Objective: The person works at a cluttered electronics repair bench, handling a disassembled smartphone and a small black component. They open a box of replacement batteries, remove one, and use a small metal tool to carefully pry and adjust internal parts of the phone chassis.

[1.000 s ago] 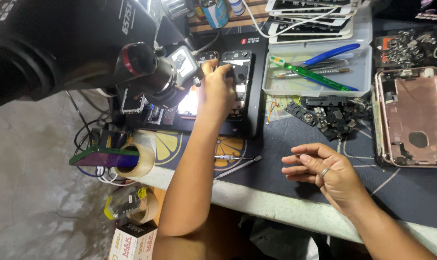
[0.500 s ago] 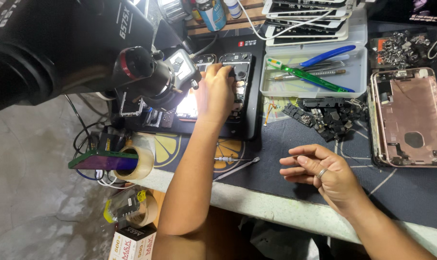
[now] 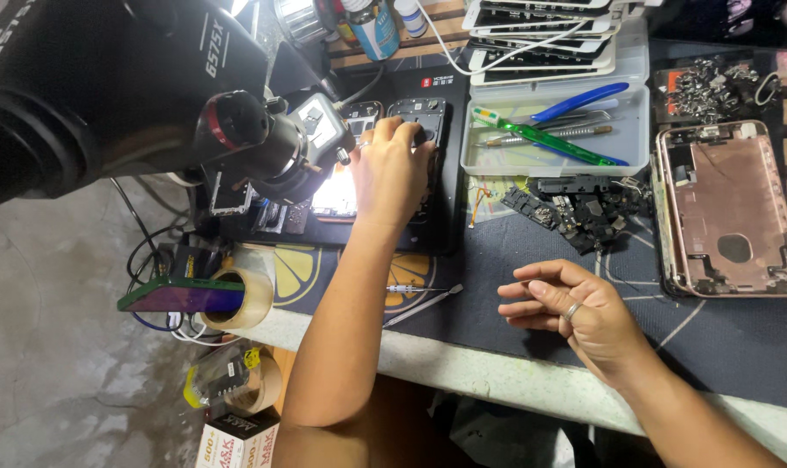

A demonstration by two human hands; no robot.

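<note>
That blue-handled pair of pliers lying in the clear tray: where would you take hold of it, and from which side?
Grip the blue-handled pliers by the two blue handles, coming straight down from above. They lie flat near the far edge of the clear tray, handles pointing right, atop the other tools. The tray walls block a side approach, and the green tool lies close alongside on the near side.

Left hand (image 3: 392,169) hides phone frame (image 3: 424,130); microscope (image 3: 107,95) cropped.

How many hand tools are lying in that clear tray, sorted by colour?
Blue-handled pliers: 1
Green-handled tool: 1
Bare metal tools: 2, as far as shows
Total: 4 in the clear tray
</note>
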